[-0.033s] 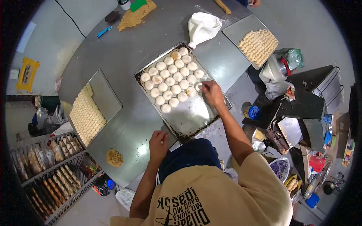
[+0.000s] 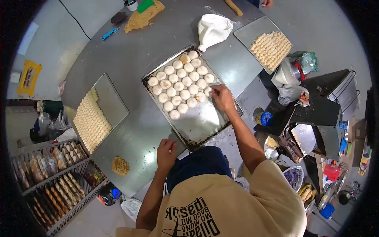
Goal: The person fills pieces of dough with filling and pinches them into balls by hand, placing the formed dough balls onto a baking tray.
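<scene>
A dark-rimmed metal baking tray (image 2: 197,127) lies on the table before me, its far part filled with rows of round white dough balls (image 2: 185,94). A few of the balls show brownish patches. At the right end of the rows, my right hand (image 2: 223,97) has its fingertips closed on a dough ball (image 2: 208,91), partly covering it. My left hand (image 2: 166,152) rests at the table's near edge, left of the tray's near corner, with loosely bent fingers and nothing visible in them.
Trays of small pale dough pieces stand at left (image 2: 92,122) and far right (image 2: 270,49). A white cloth bag (image 2: 213,31) lies beyond the baking tray. A crumbly brown mound (image 2: 120,166) sits near left, a tan dough slab (image 2: 144,16) at the back. Bread-filled crates (image 2: 71,201) stand lower left.
</scene>
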`<state>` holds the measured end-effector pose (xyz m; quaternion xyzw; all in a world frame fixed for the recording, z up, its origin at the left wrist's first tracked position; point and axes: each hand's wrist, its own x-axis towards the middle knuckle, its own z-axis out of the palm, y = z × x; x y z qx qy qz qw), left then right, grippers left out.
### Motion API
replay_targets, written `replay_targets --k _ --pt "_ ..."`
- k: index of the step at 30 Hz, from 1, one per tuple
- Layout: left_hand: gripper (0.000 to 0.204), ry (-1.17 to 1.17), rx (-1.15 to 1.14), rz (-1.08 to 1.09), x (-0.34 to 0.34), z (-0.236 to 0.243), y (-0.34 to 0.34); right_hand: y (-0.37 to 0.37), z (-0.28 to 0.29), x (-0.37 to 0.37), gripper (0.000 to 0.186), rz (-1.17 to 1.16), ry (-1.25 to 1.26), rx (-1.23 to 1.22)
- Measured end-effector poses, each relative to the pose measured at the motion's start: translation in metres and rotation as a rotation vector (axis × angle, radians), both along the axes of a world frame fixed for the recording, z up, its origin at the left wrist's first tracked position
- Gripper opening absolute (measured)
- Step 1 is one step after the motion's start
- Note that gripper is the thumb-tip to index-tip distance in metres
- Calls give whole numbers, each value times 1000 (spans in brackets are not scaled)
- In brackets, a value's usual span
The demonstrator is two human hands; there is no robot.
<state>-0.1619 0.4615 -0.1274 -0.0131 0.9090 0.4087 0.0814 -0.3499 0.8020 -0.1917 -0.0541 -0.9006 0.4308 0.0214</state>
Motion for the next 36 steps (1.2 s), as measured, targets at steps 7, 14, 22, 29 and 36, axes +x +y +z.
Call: replay_targets --k 7,14,22,29,36 --pt "16 -47 118 203 48 -5 -63 -61 33 0 44 18 79 305" --pt "18 -29 168 426 121 30 -158 -365 63 13 21 567 228 -15" --pt "15 76 165 601 198 58 -303 -611 46 13 15 1016 426 319" --pt "16 71 102 654 243 59 -356 -659 43 36 24 1036 259 535" --pt "27 67 393 854 217 61 -364 -619 105 132 29 963 13 45"
